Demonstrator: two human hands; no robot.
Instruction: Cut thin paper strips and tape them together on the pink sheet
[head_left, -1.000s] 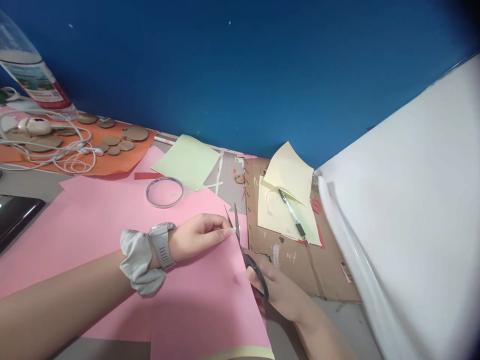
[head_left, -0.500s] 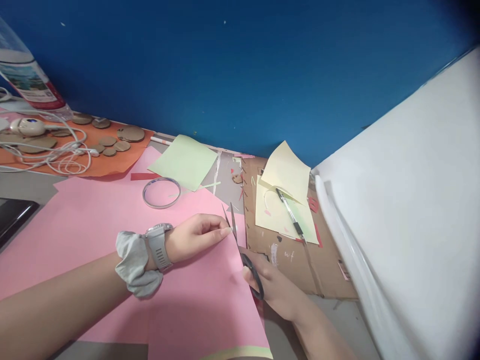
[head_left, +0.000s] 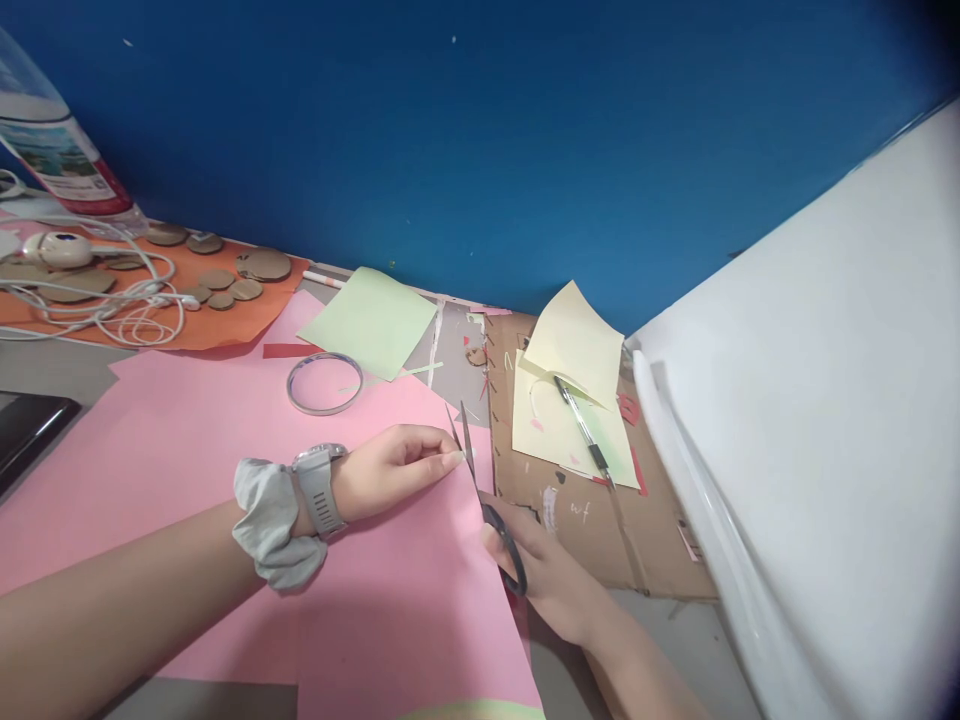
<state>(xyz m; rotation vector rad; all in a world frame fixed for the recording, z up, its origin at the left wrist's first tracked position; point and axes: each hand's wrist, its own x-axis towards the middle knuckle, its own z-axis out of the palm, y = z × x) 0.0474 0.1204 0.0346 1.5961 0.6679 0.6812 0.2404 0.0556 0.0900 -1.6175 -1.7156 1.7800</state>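
My left hand (head_left: 401, 467) pinches the far right corner of a pink sheet of paper (head_left: 420, 610) between thumb and fingers. On that wrist are a grey watch and a pale scrunchie. A pair of black-handled scissors (head_left: 504, 548) is in my right hand (head_left: 551, 580), with thumb and fingers around the loops. Its blades stand slightly apart, pointing away from me beside my left fingertips, at the sheet's right edge. Most of my right fingers are hidden behind the handles and paper. Another pink sheet (head_left: 187, 440) lies beneath.
A tape ring (head_left: 294, 400) and green paper (head_left: 375, 320) lie beyond my left hand. Cardboard (head_left: 555, 540) holds yellow paper (head_left: 577, 340) and a pen (head_left: 581, 425). At left are earphones (head_left: 64, 250), cardboard discs (head_left: 262, 264), a bottle (head_left: 67, 165) and a black device (head_left: 30, 430). A blue wall (head_left: 450, 150) stands behind.
Both hands, the scissors and the pink sheet stay nearly where they were. The whole view has shifted very slightly.
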